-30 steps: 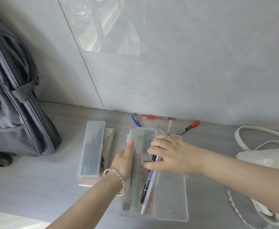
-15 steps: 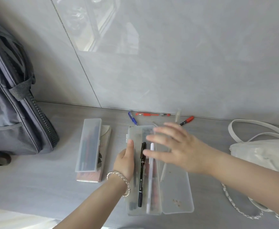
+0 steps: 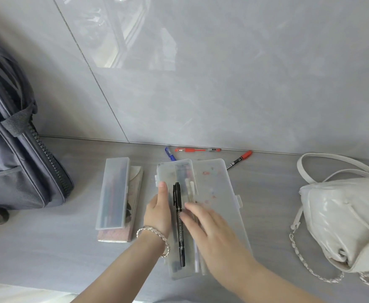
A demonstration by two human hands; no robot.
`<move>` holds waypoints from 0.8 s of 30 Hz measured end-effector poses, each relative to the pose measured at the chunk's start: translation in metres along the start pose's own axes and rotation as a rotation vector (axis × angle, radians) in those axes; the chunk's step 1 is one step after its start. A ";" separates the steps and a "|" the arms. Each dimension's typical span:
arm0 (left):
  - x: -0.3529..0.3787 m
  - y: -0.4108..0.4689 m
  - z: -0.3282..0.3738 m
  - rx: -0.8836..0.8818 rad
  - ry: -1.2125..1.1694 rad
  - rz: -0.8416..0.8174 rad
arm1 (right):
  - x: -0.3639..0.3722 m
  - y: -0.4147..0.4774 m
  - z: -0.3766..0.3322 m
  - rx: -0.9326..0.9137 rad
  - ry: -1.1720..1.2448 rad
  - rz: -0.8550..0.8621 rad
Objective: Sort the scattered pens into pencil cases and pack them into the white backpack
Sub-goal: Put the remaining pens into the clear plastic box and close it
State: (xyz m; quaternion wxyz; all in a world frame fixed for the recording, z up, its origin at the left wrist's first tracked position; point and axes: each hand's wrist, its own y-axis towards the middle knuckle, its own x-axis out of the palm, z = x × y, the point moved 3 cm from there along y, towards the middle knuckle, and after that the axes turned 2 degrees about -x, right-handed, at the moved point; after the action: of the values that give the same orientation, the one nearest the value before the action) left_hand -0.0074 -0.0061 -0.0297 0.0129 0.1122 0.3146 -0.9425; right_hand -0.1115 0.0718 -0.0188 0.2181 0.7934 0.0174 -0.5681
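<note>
Nearest, the right hand (image 3: 209, 232) lies flat over the pens in the open translucent plastic pencil case (image 3: 168, 171), fingers straight and gripping nothing. I judge it is levelling them so the lid can shut. The left hand (image 3: 158, 213) steadies the case's edge with a straight thumb; its other fingers are hidden, so I cannot tell its grip. A black felt marker (image 3: 179, 224) lies between the hands. Farther off, by the wall, lie a blue pen (image 3: 170, 154), a red gel pen (image 3: 197, 150) and a red-capped marker (image 3: 239, 160) — all unsorted. The white leather backpack (image 3: 343, 215) waits on the right.
</note>
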 end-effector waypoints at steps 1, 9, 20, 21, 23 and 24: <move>0.000 -0.001 0.001 0.021 0.013 0.002 | 0.004 0.000 -0.003 0.015 -0.008 0.004; -0.001 -0.004 0.002 0.072 0.036 0.022 | -0.010 0.016 0.004 0.192 0.139 0.053; 0.004 -0.001 -0.003 0.094 0.085 0.024 | 0.019 0.033 0.027 0.184 -0.106 -0.026; 0.004 -0.001 -0.004 0.087 0.083 0.021 | 0.020 0.033 0.031 0.167 -0.093 -0.031; 0.007 0.000 -0.006 0.072 0.081 0.015 | 0.024 0.031 0.035 0.156 -0.087 -0.071; 0.009 0.001 -0.006 0.063 0.091 0.012 | 0.026 0.029 0.034 0.147 -0.089 -0.101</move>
State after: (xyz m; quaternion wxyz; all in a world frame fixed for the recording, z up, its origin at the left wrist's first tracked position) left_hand -0.0148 -0.0029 -0.0371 0.0007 0.1570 0.2841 -0.9459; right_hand -0.1249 0.0273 -0.0423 0.1310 0.7792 0.0059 -0.6129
